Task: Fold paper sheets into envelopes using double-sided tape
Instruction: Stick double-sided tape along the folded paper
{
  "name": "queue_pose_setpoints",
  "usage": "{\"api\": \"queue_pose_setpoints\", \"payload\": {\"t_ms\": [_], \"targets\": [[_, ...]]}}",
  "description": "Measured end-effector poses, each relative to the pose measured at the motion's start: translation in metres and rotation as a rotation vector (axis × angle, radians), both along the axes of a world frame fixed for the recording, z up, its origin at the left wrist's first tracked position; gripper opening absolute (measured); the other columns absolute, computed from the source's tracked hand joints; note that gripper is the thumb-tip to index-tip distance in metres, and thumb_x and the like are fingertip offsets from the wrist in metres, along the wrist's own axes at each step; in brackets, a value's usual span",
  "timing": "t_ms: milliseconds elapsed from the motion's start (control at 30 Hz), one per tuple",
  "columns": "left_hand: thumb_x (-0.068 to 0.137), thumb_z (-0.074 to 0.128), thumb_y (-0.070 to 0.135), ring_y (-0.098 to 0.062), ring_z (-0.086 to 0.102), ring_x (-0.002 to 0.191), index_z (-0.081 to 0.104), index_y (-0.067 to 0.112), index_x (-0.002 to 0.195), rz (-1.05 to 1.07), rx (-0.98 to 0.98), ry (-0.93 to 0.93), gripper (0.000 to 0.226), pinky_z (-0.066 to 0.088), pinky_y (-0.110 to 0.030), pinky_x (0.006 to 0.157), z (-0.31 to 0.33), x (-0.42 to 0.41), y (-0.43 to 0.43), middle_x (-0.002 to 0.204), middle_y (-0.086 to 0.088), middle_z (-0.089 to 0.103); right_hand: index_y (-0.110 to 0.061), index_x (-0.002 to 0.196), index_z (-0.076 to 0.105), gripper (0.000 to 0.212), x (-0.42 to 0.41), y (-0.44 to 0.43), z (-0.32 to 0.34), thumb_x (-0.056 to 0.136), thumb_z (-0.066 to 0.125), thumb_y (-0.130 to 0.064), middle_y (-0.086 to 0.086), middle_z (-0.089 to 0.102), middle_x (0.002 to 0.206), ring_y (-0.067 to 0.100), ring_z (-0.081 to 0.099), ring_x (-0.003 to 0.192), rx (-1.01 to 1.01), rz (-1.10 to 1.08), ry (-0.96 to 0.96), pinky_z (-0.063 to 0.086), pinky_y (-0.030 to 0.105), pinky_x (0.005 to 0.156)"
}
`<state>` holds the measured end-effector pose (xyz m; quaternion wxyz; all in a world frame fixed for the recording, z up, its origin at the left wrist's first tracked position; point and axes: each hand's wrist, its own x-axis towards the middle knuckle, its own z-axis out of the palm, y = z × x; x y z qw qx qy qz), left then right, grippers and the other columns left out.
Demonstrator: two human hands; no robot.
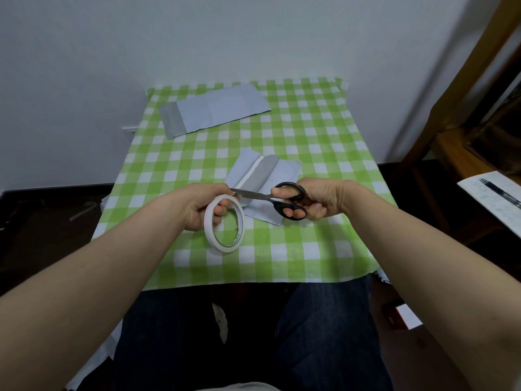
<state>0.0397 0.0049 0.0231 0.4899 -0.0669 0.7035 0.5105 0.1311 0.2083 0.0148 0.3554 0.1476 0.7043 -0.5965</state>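
The left hand grips the double-sided tape roll. The right hand is clamped on the scissors, whose blade tips touch the left fingertips. Both are held above the half-folded sheet on the table. Likely hazards: closing the blades here may nick a finger, and slack tape may stick to the blades or lift the laid strip.

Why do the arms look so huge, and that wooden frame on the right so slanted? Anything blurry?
Head view: the wide-angle lens stretches the edges, so the forearms balloon and the wooden frame leans, slightly smeared; the scissors and tape roll at centre are sharp; light is soft, shadows faint.
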Motion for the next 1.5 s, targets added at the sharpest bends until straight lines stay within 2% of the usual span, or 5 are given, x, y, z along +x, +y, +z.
{"api": "queue_pose_setpoints", "payload": {"t_ms": [433,800,1233,1333,1500], "targets": [[0.094,0.042,0.014,-0.005,0.028,0.026,0.057,0.008,0.084,-0.01,-0.006,0.02,0.019,0.019,-0.013,0.031,0.0,-0.001,-0.002,0.04,0.005,0.037,-0.011,0.061,0.054,0.047,0.001,0.0,0.0,0.067,0.061,-0.057,-0.002,0.043,0.047,0.005,0.02,0.031,0.089,0.029,0.084,0.008,0.018,0.037],[0.094,0.045,0.013,-0.006,0.028,0.028,0.06,0.006,0.092,-0.039,-0.047,0.063,0.017,0.023,-0.015,0.031,0.001,-0.002,-0.004,0.041,0.004,0.038,-0.012,0.065,0.064,0.072,-0.004,0.006,-0.005,0.04,0.07,-0.08,0.0,0.051,0.055,0.005,0.023,0.033,-0.151,0.141,-0.062,0.01,0.018,0.037],[0.091,0.047,0.012,-0.007,0.028,0.027,0.055,0.008,0.092,0.047,-0.01,0.013,0.009,0.021,-0.014,0.03,0.002,-0.007,-0.015,0.041,0.004,0.038,-0.003,0.076,0.072,0.075,0.003,0.007,-0.004,0.049,0.072,-0.073,0.005,0.058,0.06,0.001,0.033,0.028,-0.413,0.008,-0.033,0.022,0.01,0.027],[0.091,0.045,0.014,-0.007,0.028,0.028,0.055,0.01,0.088,0.066,0.021,0.009,0.011,0.02,-0.013,0.031,0.005,-0.008,-0.015,0.042,0.004,0.038,-0.006,0.079,0.068,0.055,0.001,0.005,0.004,0.068,0.065,-0.06,0.006,0.06,0.071,0.003,0.03,0.031,-0.179,-0.296,0.125,0.022,0.013,0.03],[0.085,0.04,0.015,-0.009,0.028,0.031,0.055,0.01,0.087,0.087,0.123,0.06,0.017,0.02,-0.013,0.035,0.021,-0.008,-0.001,0.046,0.003,0.039,-0.003,0.08,0.064,0.032,-0.007,0.022,-0.002,0.072,0.08,-0.03,0.008,0.056,0.064,0.017,0.043,0.046,0.639,-0.607,0.274,0.038,0.025,0.045]]}}
